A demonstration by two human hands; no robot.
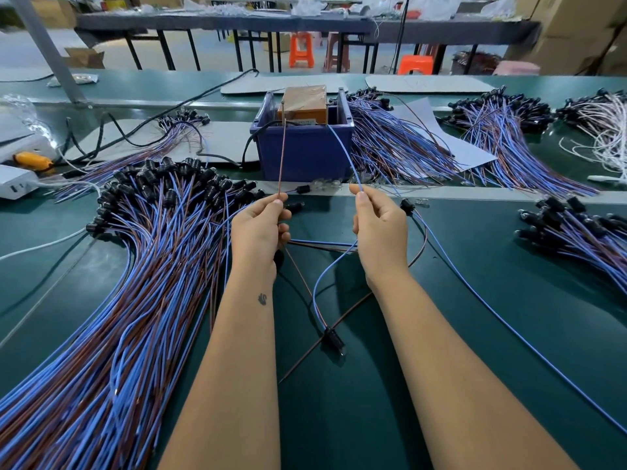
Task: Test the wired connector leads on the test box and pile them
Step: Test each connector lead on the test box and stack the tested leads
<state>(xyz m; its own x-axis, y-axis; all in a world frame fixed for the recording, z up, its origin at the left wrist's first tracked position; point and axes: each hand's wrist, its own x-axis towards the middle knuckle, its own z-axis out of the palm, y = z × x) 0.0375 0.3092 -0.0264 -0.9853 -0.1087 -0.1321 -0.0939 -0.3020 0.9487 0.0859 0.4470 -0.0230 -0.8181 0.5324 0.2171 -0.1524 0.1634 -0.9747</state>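
A big pile of leads [146,266] already lies left on the desk [475,334]. The left hand [259,228] pinches a brown wire [282,154] and the right hand [380,222] a blue wire [342,147], both fingers closed on wires reaching the test box [303,105]. Judging by the untested bundles [390,140] further right, plenty remains.

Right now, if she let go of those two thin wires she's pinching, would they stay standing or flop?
Probably flop. The brown wire and blue wire run up only where the left hand and right hand pinch them; below, they sag in loose loops to the black connector. It looks light and easily dragged.
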